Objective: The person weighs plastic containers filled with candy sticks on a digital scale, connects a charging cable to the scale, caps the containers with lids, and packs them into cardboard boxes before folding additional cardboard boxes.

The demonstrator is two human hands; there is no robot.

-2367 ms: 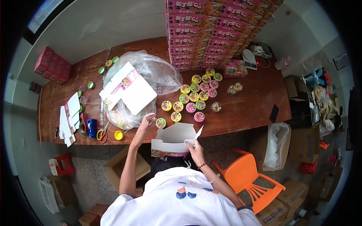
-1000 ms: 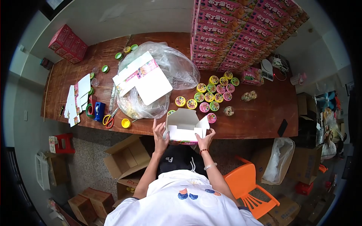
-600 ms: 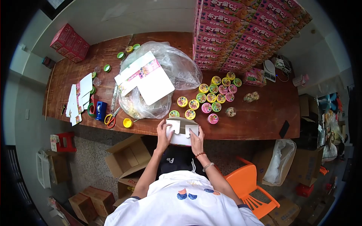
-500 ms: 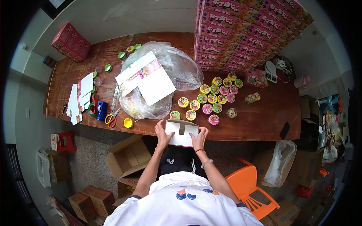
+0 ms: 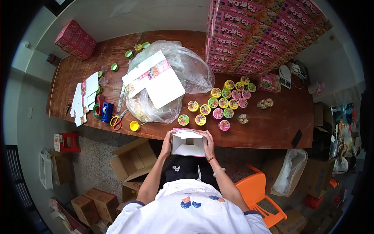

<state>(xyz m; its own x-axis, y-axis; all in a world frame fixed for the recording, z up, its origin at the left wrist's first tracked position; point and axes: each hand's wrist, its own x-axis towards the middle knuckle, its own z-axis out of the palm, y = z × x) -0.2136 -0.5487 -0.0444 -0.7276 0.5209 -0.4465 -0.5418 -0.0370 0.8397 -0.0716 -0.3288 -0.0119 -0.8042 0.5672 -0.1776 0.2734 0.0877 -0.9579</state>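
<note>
A small white box point(image 5: 188, 149) with pink printed edges is held between my hands at the table's front edge, and its open side faces me. My left hand point(image 5: 167, 143) grips its left wall, and my right hand point(image 5: 209, 144) grips the right wall. Just beyond the box are several round tubs point(image 5: 200, 119) with yellow, green and pink lids. Flat unfolded cartons point(image 5: 165, 85) lie on a clear plastic bag point(image 5: 193, 74) farther back.
Stacked pink boxes point(image 5: 241, 39) rise at the back right. Scissors point(image 5: 117, 121), a blue tape dispenser point(image 5: 106, 112) and a yellow lid point(image 5: 134, 126) are at the left. An orange chair point(image 5: 253, 191) stands at the lower right.
The box has tilted so that its hollow inside now shows, where flaps covered it before. Both my hands have moved along to its sides. The camera view has shifted slightly.
</note>
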